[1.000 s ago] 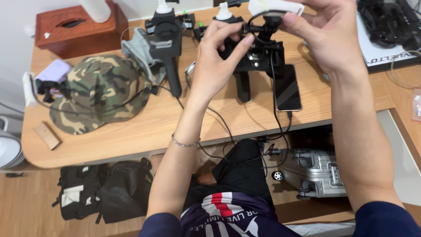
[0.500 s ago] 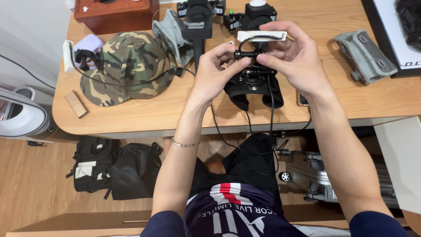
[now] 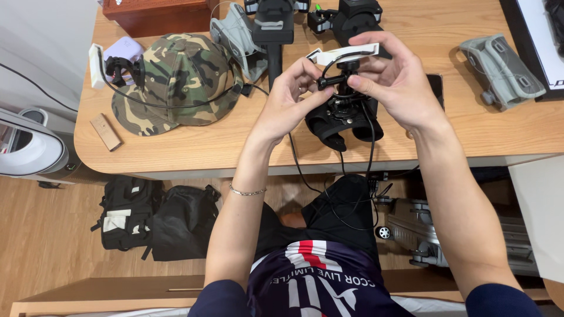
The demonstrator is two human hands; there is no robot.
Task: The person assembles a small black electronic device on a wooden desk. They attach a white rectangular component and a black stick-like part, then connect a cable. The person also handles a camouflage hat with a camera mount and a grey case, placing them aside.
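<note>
Both hands are raised over the wooden desk [image 3: 176, 149], working on one black camera mount assembly [image 3: 343, 117] with a cable hanging from it. My left hand [image 3: 288, 97] pinches a black thumbscrew [image 3: 330, 80] at the mount's joint. My right hand [image 3: 396, 82] grips the mount's top, where a white flat bracket [image 3: 343, 54] sits, its fingers curled around the joint from the right. A black phone [image 3: 436, 88] lies on the desk, partly hidden behind my right hand.
A camouflage cap [image 3: 176, 73] with a small black clamp [image 3: 120, 67] lies at left, by a small wooden block [image 3: 106, 131]. A grey padded strap [image 3: 499, 70] lies at right, black gimbals [image 3: 273, 29] at the back. Black bags [image 3: 155, 220] and a silver suitcase [image 3: 423, 232] sit below.
The view has tilted down and closer, so the desk sits higher in frame. Both hands stay on the mount; my left fingers have shifted on the thumbscrew.
</note>
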